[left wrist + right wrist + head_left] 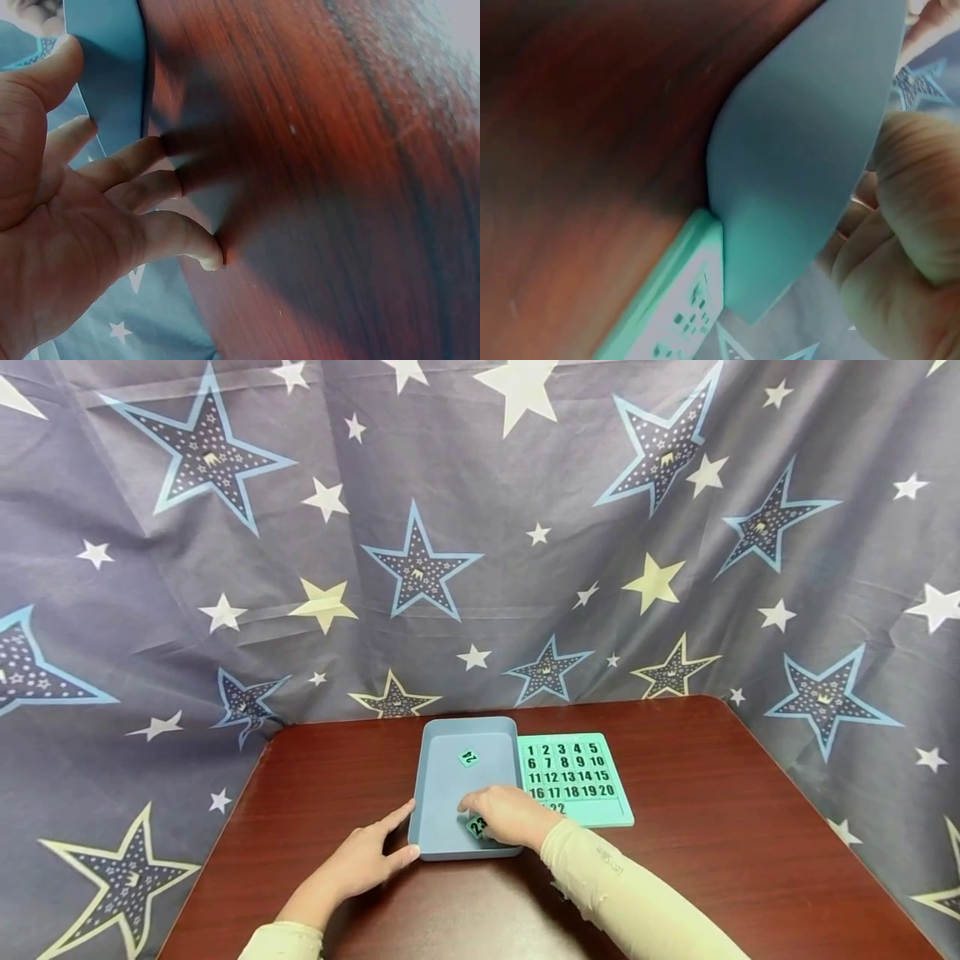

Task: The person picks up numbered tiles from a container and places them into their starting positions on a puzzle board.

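Observation:
A blue-grey tray [442, 739] stands on the table. My left hand [363, 857] rests at its left side, fingers spread, with the thumb at the near left corner. In the left wrist view, fingertips [90, 127] meet the tray wall [112, 67]. My right hand [506, 814] reaches into the tray beside a green number tile 23 [476, 827], overlapping its right side; I cannot tell whether the fingers pinch it. Farther back in the tray lies a turned tile 24 [468, 757]. The tray wall [795, 157] partly hides the right fingers in the right wrist view.
A mint-green number board [618, 814] lies against the tray's right side, with rows up to 20 and a 22 showing below. My right wrist covers its lower left corner. The reddish-brown table [712, 827] extends to a star-patterned curtain [420, 652].

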`<state>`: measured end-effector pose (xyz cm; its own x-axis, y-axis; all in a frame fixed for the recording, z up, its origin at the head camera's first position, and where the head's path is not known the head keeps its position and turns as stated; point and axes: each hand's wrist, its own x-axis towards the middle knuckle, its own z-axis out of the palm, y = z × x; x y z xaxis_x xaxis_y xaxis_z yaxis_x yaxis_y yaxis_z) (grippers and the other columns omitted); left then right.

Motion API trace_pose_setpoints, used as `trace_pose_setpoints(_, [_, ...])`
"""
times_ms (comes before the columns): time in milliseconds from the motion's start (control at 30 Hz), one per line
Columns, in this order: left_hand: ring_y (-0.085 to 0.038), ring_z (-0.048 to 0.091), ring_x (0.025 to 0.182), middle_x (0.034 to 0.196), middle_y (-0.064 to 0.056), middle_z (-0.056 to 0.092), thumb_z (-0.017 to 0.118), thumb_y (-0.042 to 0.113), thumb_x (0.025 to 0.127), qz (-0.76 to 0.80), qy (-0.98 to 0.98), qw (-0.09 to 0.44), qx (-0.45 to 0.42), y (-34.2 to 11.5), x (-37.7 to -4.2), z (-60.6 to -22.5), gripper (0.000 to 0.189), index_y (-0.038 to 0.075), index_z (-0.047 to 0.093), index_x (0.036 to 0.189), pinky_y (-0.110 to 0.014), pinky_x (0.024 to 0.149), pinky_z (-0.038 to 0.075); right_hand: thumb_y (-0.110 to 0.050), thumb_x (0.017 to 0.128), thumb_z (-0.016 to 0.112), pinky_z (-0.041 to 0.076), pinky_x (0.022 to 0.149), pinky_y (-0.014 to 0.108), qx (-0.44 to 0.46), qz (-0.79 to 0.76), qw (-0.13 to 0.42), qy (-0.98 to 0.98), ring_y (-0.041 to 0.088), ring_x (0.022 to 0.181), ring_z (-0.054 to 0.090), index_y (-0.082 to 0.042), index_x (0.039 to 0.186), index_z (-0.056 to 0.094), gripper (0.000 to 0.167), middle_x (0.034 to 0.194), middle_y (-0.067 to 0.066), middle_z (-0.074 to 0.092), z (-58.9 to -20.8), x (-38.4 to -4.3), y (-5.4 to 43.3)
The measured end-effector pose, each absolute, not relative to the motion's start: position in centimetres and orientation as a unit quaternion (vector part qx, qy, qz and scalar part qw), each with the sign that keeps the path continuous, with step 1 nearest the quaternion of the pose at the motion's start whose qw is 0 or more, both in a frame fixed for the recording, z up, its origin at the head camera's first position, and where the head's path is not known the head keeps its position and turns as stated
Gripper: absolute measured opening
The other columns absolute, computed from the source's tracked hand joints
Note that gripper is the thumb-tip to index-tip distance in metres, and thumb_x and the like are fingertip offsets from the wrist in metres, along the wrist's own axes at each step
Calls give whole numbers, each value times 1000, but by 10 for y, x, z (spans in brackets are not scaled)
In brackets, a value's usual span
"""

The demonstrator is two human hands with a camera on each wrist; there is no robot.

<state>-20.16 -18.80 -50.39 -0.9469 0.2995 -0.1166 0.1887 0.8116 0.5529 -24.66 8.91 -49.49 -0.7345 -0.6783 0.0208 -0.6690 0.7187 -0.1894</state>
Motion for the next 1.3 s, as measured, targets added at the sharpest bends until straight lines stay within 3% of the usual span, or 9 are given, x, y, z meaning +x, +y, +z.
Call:
trace_pose_setpoints(267, [-43, 63, 136, 153, -20, 61, 77, 42, 99, 278, 946, 100, 130, -188, -202, -504, 76, 23, 45, 165, -63, 113, 49, -4, 84, 88, 60, 92, 33, -306, -210, 48, 927, 17, 102, 73, -11, 132, 72, 51, 110, 5, 80, -504, -245, 92])
trace_pose_setpoints(500, [-46, 60, 139, 155, -22, 60, 76, 43, 99, 280, 946, 105, 129, -186, -203, -503, 76, 23, 44, 166, -64, 113, 48, -6, 85, 90, 60, 92, 30, -295, -268, 42, 916, 18, 99, 75, -7, 129, 71, 48, 108, 7, 81, -515, -246, 94])
trace_pose_setpoints(833, [-37, 67, 129, 152, -21, 62, 77, 45, 99, 279, 946, 104, 127, -188, -202, -503, 77, 25, 44, 165, -62, 111, 50, -10, 85, 90, 59, 90, 29, -294, -292, 17, 910, 19, 96, 75, -6, 129, 71, 48, 107, 6, 80, -521, -245, 92])
trace_pose_setpoints(1100, [-39, 65, 133, 154, -21, 61, 77, 44, 99, 277, 946, 105, 128, -187, -203, -502, 77, 25, 43, 166, -62, 111, 50, 0, 81, 84, 60, 88, 27, -309, -309, 9, 900, 19, 92, 75, -1, 131, 68, 53, 105, 7, 79, -522, -248, 95])
trace_pose_setpoints(1300, [-41, 63, 136, 154, -21, 60, 76, 44, 99, 279, 945, 105, 131, -187, -203, -503, 77, 25, 43, 166, -62, 112, 49, -2, 81, 86, 59, 85, 26, -300, -312, 9, 901, 16, 89, 75, -2, 133, 67, 55, 104, 6, 79, -524, -248, 95])
